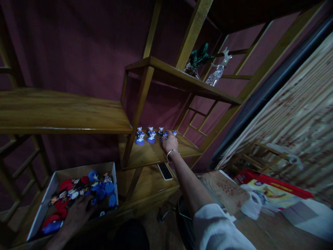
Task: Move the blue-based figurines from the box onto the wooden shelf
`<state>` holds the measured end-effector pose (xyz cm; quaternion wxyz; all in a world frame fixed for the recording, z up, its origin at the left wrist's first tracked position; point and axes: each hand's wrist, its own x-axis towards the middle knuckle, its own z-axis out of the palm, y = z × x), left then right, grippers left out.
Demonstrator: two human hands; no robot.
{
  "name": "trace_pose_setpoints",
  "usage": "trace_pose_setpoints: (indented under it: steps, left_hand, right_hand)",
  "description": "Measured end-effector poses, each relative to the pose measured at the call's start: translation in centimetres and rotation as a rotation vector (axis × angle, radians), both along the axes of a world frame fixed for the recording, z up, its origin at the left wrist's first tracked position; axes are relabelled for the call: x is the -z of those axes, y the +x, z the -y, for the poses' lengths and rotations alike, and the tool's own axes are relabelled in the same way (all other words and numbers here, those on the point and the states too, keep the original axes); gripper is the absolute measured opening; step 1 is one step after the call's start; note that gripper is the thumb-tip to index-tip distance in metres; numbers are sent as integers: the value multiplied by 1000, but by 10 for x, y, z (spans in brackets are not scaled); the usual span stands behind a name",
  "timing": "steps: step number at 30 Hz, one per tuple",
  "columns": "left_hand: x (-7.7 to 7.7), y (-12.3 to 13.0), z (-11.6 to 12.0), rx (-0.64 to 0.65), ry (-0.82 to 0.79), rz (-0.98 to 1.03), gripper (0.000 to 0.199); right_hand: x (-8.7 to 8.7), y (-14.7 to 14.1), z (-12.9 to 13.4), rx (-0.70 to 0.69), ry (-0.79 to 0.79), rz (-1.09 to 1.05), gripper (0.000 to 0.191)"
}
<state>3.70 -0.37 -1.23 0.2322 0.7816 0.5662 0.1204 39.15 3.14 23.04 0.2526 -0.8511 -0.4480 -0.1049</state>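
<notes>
My right hand (170, 141), with a bracelet at the wrist, reaches onto the small wooden shelf (145, 154), its fingers closed around a purple figurine (165, 135). To its left stand two purple figurines (139, 138) in a front row, with small dark figurines (150, 131) behind them. Another purple figurine (174, 133) shows just right of the fingers. My left hand (78, 213) is low over the white box (43, 205), among red, blue and black figurines (99, 185). Its fingers are dim and partly lost among the pieces.
A phone (165, 171) lies on the lower ledge. A green ornament (200, 55) and a clear deer figure (218, 71) stand on the upper shelf. Another wooden shelf (62, 111) juts out above the box. Packages and a plastic bag (252, 205) lie at the right.
</notes>
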Motion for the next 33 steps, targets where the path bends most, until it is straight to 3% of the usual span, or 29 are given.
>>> trace_pose_setpoints:
  steps: [19, 24, 28, 33]
  left_hand:
    - [-5, 2, 1, -5, -63, -18, 39]
    - [-9, 2, 3, 3, -41, -2, 38]
    - [-1, 1, 1, 7, 11, -4, 33]
    - [5, -3, 0, 85, 33, -12, 25]
  right_hand:
    - [4, -2, -11, -168, 47, -5, 39]
    - [7, 5, -8, -199, 178, -14, 44]
    - [4, 19, 2, -103, 330, 95, 43]
    - [2, 45, 11, 60, 328, 36, 42]
